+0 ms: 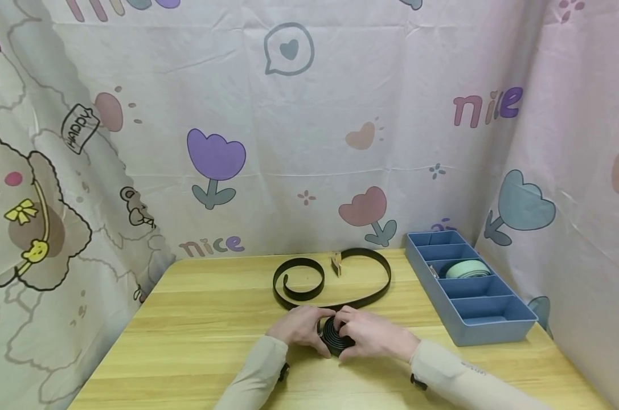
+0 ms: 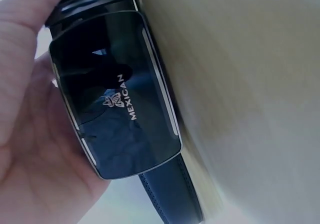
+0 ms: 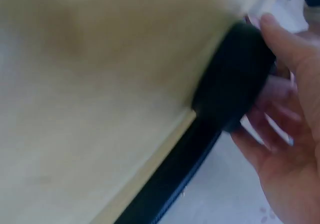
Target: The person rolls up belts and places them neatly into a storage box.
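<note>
A black belt (image 1: 335, 337), wound into a flat coil, stands on its edge on the table between my two hands. On the coil's left side my left hand (image 1: 300, 327) grips it, thumb and fingers around it. In the left wrist view its dark, glossy buckle (image 2: 115, 96) shows the word MEXICAN beside the palm. My right hand (image 1: 372, 335) holds the coil from the right, fingers bent over its top and thumb at the near side. The right wrist view shows the outer turn of the coil (image 3: 235, 74) against the fingertips.
Behind the hands a second black belt (image 1: 363, 301) lies on edge in loose loops, with a gold-coloured buckle (image 1: 336, 263). At right is a blue-grey divided box (image 1: 486, 336), with a rolled pale green belt (image 1: 467, 269) in one compartment. A printed curtain (image 1: 299, 142) borders the wooden table (image 1: 186, 341).
</note>
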Tool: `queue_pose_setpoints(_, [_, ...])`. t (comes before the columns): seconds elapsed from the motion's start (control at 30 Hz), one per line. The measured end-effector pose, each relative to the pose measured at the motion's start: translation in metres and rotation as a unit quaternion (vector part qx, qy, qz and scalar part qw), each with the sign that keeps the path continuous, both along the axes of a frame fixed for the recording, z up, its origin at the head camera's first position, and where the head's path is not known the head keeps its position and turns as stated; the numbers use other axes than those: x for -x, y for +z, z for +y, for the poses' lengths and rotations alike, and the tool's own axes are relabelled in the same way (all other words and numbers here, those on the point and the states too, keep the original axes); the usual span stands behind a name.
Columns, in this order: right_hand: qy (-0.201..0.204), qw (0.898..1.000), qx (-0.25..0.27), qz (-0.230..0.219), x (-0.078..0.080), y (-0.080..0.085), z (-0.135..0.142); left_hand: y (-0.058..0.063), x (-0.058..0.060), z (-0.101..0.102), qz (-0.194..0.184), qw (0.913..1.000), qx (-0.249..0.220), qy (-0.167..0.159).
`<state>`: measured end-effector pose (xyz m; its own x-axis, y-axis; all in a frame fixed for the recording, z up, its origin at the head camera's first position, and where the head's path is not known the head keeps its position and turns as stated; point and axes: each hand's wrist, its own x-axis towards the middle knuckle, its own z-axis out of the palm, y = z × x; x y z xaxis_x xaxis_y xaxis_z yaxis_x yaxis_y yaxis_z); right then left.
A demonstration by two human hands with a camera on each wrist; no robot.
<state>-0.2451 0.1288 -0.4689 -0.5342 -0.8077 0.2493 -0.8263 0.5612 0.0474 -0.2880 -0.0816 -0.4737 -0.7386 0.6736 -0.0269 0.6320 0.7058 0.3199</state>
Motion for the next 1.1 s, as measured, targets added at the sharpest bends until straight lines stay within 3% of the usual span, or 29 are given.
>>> queue_pose_setpoints(0.13, [-0.049, 0.998, 0.031, 0.016, -0.006, -0.007, -0.010, -0.001, -0.001, 0.000, -0.003, 0.9999, -0.010, 0.002])
queue_pose_setpoints(0.27, [-0.062, 0.997, 0.041, 0.022, -0.008, -0.008, -0.015, -0.001, -0.002, 0.000, -0.002, 0.9998, -0.014, 0.011])
queue_pose_setpoints(0.67, [0.008, 0.999, 0.013, -0.051, 0.002, 0.004, -0.001, 0.002, -0.002, -0.002, -0.038, 0.9992, -0.008, -0.008])
queue_pose_setpoints(0.83, [0.030, 0.999, -0.006, -0.045, 0.008, 0.004, 0.007, 0.002, -0.002, -0.005, -0.046, 0.9989, 0.011, 0.002])
queue_pose_setpoints(1.1, [0.058, 0.997, -0.032, -0.025, 0.012, 0.009, 0.012, 0.002, -0.002, -0.008, -0.046, 0.9989, 0.003, -0.005])
